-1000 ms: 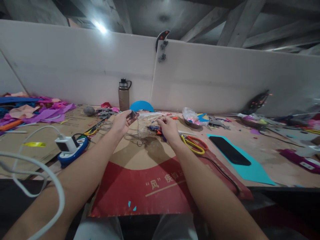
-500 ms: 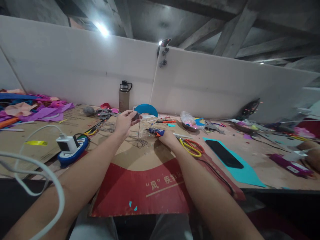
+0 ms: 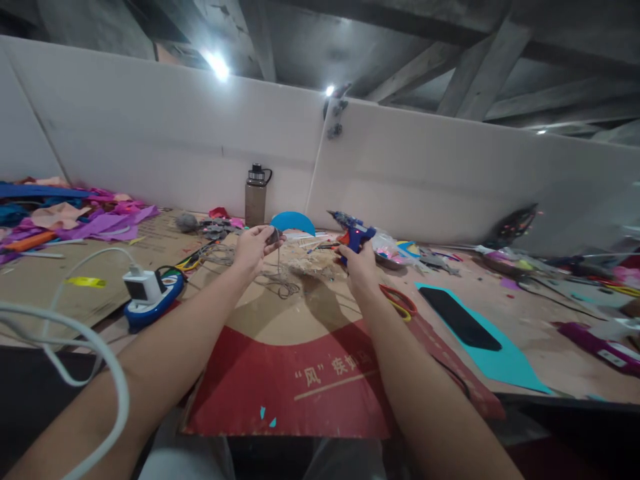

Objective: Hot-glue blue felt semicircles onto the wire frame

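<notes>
My right hand (image 3: pixel 361 265) grips a blue hot glue gun (image 3: pixel 356 237) by its handle, raised above the table with the nozzle pointing up and left. My left hand (image 3: pixel 255 248) is closed on a small dark grey piece (image 3: pixel 273 236), pinched in the fingertips; its exact kind is too small to tell. Grey string (image 3: pixel 286 287) hangs from the left fingers and lies in loops on the cardboard (image 3: pixel 255 317). A blue curved sheet (image 3: pixel 293 223) shows just behind the left fingertips.
A brown bottle (image 3: pixel 255 200) stands by the white partition. Red-and-yellow scissors (image 3: pixel 400 301) lie beside my right forearm. Farther right, a black phone (image 3: pixel 460 317) rests on turquoise sheet. A blue power strip (image 3: pixel 154 304) with a white charger sits left, near crumpled coloured paper (image 3: pixel 110 223).
My right hand has lifted the glue gun off the table, tilting its nozzle upward. The left hand stays nearly in place with the grey piece. The view has shifted slightly.
</notes>
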{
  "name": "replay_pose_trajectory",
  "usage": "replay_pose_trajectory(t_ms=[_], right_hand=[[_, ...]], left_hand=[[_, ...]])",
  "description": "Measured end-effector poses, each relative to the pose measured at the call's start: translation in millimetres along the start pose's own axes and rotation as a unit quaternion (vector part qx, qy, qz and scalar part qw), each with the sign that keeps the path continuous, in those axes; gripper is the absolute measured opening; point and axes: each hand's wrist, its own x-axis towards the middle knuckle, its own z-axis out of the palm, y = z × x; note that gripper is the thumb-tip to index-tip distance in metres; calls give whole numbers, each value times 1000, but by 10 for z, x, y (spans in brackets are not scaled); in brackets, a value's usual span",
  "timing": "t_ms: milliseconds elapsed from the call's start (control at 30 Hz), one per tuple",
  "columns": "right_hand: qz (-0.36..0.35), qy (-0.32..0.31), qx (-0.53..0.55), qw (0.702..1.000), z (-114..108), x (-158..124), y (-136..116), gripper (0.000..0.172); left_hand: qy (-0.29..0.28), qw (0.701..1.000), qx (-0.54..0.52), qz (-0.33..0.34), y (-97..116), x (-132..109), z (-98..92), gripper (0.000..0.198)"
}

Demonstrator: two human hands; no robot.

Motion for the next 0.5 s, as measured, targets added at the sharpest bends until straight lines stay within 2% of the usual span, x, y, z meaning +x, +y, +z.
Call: replay_pose_trajectory(t_ms=[100, 233, 500], right_hand=[[-59, -40, 31, 997, 7, -46, -122, 33], [-100, -110, 33, 988, 61, -179, -228, 27], [-229, -171, -127, 950, 137, -391, -308, 25]], left_hand=[[-7, 1000, 7, 7, -26, 10, -14, 7], [-13, 1000, 11, 9, -43, 28, -20, 7], [-20, 999, 39, 25, -45, 34, -2, 3]])
